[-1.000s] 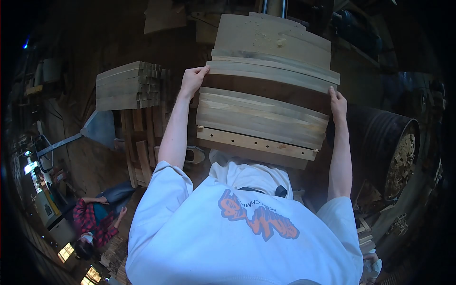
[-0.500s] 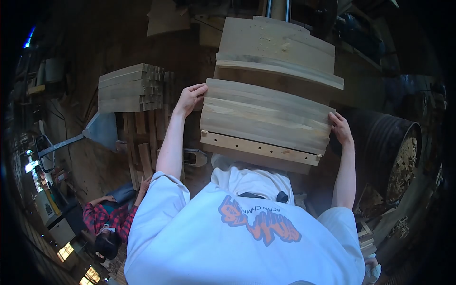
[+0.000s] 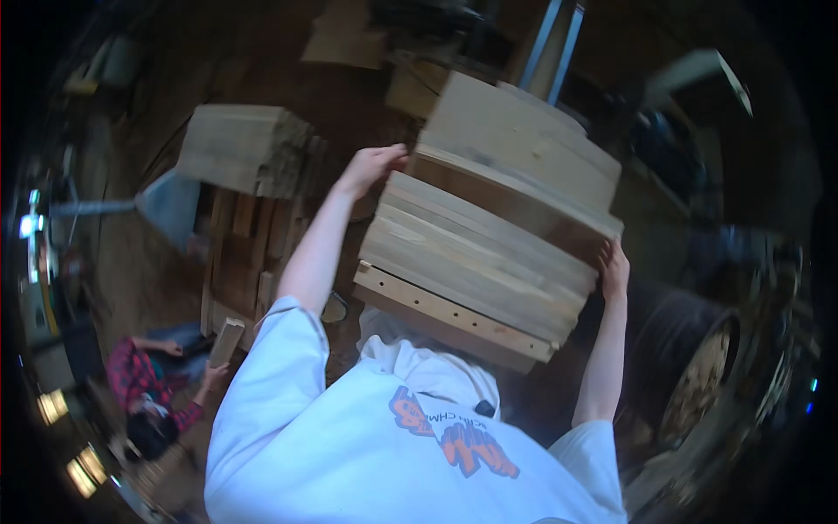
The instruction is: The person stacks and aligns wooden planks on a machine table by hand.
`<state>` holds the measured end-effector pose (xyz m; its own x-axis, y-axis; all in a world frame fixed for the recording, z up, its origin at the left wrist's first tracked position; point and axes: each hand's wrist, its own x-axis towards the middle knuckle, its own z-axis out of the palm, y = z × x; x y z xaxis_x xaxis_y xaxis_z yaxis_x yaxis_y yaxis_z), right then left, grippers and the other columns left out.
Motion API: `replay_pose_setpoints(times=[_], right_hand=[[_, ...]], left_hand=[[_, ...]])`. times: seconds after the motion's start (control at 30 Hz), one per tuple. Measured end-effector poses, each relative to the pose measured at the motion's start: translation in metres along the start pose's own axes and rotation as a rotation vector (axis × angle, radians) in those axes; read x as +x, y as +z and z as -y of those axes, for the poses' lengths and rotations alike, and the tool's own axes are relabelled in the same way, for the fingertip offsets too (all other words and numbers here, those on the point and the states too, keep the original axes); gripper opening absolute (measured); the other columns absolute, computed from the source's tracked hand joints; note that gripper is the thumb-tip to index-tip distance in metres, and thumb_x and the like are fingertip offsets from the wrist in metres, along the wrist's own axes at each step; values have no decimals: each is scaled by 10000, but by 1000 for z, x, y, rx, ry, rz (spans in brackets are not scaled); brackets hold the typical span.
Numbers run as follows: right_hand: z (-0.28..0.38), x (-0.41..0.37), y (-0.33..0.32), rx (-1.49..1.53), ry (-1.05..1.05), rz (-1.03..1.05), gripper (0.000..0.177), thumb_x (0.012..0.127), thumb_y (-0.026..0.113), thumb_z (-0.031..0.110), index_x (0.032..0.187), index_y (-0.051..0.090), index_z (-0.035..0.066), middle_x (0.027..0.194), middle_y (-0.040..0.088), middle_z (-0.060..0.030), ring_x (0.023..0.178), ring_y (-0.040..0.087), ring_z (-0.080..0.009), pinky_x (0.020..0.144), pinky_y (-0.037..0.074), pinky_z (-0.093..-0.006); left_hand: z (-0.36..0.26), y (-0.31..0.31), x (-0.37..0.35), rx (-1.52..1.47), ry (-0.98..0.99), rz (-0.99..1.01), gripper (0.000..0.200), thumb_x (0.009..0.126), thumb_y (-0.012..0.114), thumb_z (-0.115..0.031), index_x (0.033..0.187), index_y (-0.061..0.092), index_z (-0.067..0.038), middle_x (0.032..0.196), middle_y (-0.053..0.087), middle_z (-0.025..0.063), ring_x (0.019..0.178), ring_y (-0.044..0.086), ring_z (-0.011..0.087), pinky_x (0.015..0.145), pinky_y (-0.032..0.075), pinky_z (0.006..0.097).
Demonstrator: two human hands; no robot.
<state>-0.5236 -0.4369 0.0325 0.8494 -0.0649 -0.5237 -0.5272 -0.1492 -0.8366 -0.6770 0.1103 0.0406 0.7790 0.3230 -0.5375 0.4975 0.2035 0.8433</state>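
At the centre of the view, a tilted stack of wooden boards (image 3: 476, 262) is held at both ends. The left hand (image 3: 371, 166), arm outstretched, is curled over its 11 o'clock corner, and the right hand (image 3: 614, 266), forearm raised, is clasped on its 3 o'clock edge. A pile of planks (image 3: 240, 148) is seen at 10 o'clock.

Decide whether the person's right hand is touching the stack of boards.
Touching. The head view, though blurred, shows the right hand pressed against the end of the stack of boards, with no gap between them.
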Motion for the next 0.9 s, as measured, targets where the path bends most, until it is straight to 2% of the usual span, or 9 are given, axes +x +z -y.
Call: replay_pose_setpoints(times=[0.03,0.1,0.2,0.23,0.3,0.37,0.53,0.57,0.9], right_hand=[[1,13,3,28,-72,61,521,986,559,413,1343,556,34,1258,610,-54,1110,563,-154,936,461,-330],[-1,23,3,-69,-116,132,436,968,604,387,1241,633,48,1103,649,-4,956,585,-111,839,482,-303],[8,-1,-3,80,117,304,307,947,644,356,1106,673,95,946,637,6,840,579,-120,797,462,-288],[-10,8,-17,108,131,339,387,966,606,340,1225,624,52,984,666,-20,872,644,-173,703,522,-315],[-14,-1,-42,-26,210,454,353,964,607,349,1180,641,71,1034,661,-11,897,620,-133,762,492,-274],[-25,-17,-49,-19,213,461,334,964,609,337,1167,636,73,1054,656,-13,938,618,-140,783,486,-300],[-36,-26,-46,106,195,461,361,989,564,319,1240,579,60,1218,612,-50,1140,565,-212,982,439,-425],[-29,-36,-39,143,202,456,349,985,579,315,1184,607,31,1127,656,-47,1046,607,-167,899,463,-336],[-24,-26,-38,7,229,526,415,947,596,393,1221,574,82,1180,608,-45,1108,547,-197,929,440,-382]], left_hand=[[-2,11,10,108,152,-57,473,897,667,-472,974,751,-13,923,729,54,827,660,131,777,516,307],[-8,24,22,446,198,-198,414,819,728,-472,845,774,-62,792,738,88,742,685,127,721,536,317],[3,24,29,292,210,-342,364,773,762,-440,878,783,-92,803,744,94,731,701,174,759,548,324],[8,20,27,263,174,-310,371,764,768,-436,886,782,-86,842,747,104,752,704,196,773,548,319],[9,16,5,246,118,-258,384,793,773,-427,964,774,-82,929,747,118,865,694,186,836,525,318],[18,5,-8,306,90,-190,379,791,780,-415,967,774,-80,963,742,119,897,685,182,847,520,305],[35,1,-16,-31,75,-114,335,769,810,-344,944,777,-60,948,743,71,893,672,164,855,507,313],[34,0,-16,-6,65,-119,341,758,813,-343,945,777,-60,934,740,68,880,668,166,847,508,319],[36,0,-21,178,120,-247,373,699,825,-388,921,783,-92,920,748,102,851,696,223,792,527,341]])
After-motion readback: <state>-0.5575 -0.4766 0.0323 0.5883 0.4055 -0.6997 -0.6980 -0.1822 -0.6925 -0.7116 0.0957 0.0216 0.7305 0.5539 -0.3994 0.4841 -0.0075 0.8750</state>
